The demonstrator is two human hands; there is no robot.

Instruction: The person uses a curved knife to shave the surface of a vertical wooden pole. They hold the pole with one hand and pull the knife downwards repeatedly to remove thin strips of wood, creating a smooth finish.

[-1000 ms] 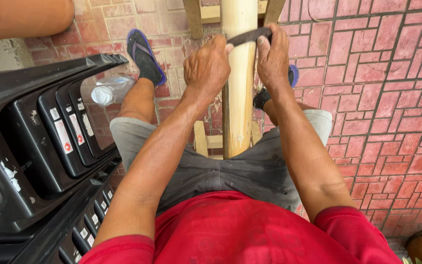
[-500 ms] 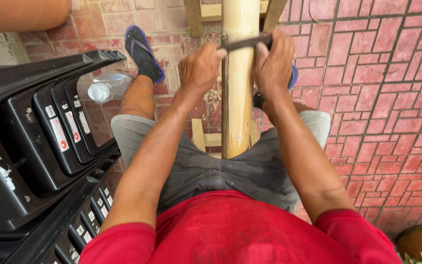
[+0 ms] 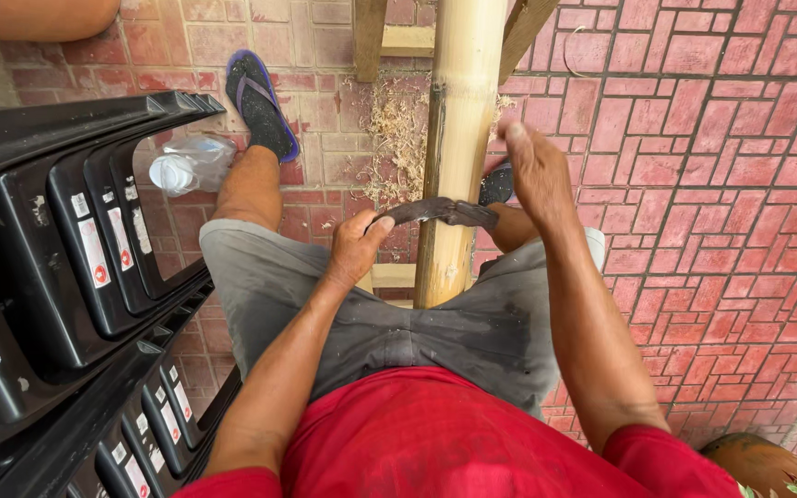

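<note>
A thick pale bamboo pole (image 3: 461, 111) runs from my lap out over the red brick floor. A dark curved blade (image 3: 440, 212) lies across the pole close to my lap. My left hand (image 3: 354, 247) is closed around the blade's left end. My right hand (image 3: 535, 171) is off the blade, lifted beside the pole's right side with fingers loosely spread and nothing in it. Pale shavings (image 3: 397, 138) are scattered on the bricks left of the pole.
Stacked black plastic chairs (image 3: 57, 277) fill the left side. A clear plastic bag with a bottle (image 3: 186, 164) lies by my left foot in a blue sandal (image 3: 260, 103). Wooden frame slats (image 3: 389, 41) support the pole. Another person's arm (image 3: 29, 17) shows at top left.
The blade has been drawn down the pole toward my lap. My right hand has let go of its end and lifted away. My left hand kept its grip.
</note>
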